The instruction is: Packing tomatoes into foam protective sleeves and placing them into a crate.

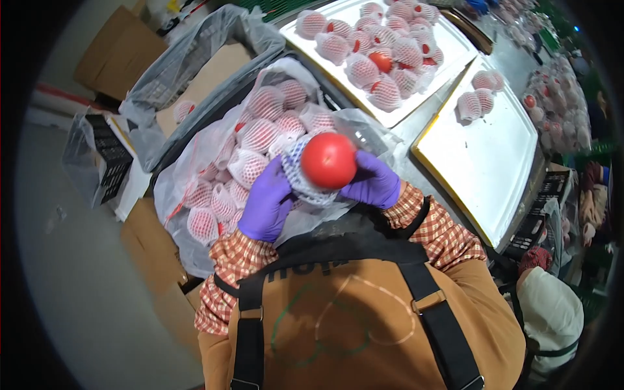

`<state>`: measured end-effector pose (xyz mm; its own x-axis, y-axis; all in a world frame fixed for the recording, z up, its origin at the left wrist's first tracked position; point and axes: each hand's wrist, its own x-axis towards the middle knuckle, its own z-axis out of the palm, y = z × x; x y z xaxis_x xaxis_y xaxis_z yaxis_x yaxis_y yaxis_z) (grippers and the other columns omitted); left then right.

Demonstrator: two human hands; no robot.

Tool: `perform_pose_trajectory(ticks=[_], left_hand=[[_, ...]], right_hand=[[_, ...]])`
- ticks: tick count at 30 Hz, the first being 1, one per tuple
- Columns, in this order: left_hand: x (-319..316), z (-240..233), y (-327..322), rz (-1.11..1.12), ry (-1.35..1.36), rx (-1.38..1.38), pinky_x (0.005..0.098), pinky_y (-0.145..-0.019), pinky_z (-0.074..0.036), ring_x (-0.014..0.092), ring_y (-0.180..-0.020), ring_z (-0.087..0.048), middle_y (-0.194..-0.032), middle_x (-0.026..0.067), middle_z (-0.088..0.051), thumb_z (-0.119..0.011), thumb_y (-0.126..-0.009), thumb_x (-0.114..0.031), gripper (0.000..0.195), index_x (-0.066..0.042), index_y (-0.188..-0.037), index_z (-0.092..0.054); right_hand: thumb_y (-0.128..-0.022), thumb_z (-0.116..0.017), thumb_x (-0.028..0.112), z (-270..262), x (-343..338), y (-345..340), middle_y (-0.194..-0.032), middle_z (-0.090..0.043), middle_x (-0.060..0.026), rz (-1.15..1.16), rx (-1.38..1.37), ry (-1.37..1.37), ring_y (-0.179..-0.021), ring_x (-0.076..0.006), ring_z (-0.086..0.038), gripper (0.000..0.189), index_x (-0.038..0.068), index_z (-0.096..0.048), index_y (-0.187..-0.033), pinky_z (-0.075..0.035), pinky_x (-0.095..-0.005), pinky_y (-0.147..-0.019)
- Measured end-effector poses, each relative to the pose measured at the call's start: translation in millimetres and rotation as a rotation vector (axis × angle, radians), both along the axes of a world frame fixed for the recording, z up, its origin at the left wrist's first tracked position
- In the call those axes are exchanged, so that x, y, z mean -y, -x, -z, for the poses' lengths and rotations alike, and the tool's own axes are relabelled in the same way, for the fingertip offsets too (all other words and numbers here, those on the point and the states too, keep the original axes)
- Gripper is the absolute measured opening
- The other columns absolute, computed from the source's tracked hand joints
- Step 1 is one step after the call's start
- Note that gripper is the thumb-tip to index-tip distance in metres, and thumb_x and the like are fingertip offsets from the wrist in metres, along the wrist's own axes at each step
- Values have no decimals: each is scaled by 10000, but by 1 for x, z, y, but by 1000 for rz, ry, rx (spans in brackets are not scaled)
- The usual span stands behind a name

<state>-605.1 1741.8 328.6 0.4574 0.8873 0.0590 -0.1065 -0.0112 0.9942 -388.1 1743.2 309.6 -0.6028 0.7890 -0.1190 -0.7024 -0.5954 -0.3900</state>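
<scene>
Between my two purple-gloved hands is a large red tomato (329, 161), its smooth top bare. A white foam net sleeve (298, 176) surrounds its left and lower sides. My left hand (267, 201) grips the sleeve from the left. On the right, my right hand (374, 180) holds the tomato's side, with some fingers hidden beneath it. Under and beyond my hands, a clear plastic bag (178, 168) lines a crate filled with several net-wrapped tomatoes (258, 135).
A white foam tray (336, 70) at the back bears several netted tomatoes. Another white foam tray (487, 161) at right carries a small group. At left stands a plastic-lined crate (209, 73) with cardboard inside. Cardboard boxes (119, 53) stand at left. Another person's sleeve (551, 312) shows at right.
</scene>
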Motion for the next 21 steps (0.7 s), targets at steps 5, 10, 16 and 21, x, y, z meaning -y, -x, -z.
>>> perform_pose_trajectory(ticks=[5, 10, 16, 21], left_hand=[[-14, -12, -23, -375, 143, 117, 298, -906, -451, 147, -999, -556, -1166, 71, -532, -564, -794, -14, 592, -10, -1364, -402], [-20, -34, -51, -484, -541, -454, 330, -782, -481, 171, -883, -553, -1007, 63, -559, -588, -745, 44, 582, -62, -1310, -503], [-33, -32, -71, -386, -694, -400, 305, -752, -495, 214, -844, -576, -994, 100, -546, -586, -793, 71, 501, -77, -1271, -546], [-38, -25, -65, -296, -504, -375, 279, -830, -464, 165, -918, -564, -1026, 81, -548, -566, -797, 84, 493, -24, -1276, -520]], right_hand=[[-792, -727, 236, -30, -23, -14, -1296, -506, -137, -27, 510, -345, -1168, -212, -527, 715, 10, -369, -1368, -414, -358, -1018], [-723, -792, 201, -23, -45, -9, -1261, -500, -101, 389, 887, -761, -1142, -169, -512, 773, 39, -383, -1359, -433, -306, -976], [-749, -759, 131, -28, -68, -19, -1308, -478, -111, 381, 668, -599, -1175, -174, -502, 774, 32, -343, -1394, -422, -316, -1008], [-741, -772, 128, -26, -121, -54, -1240, -523, -118, 434, 862, -598, -1113, -176, -541, 776, 2, -345, -1377, -460, -304, -953]])
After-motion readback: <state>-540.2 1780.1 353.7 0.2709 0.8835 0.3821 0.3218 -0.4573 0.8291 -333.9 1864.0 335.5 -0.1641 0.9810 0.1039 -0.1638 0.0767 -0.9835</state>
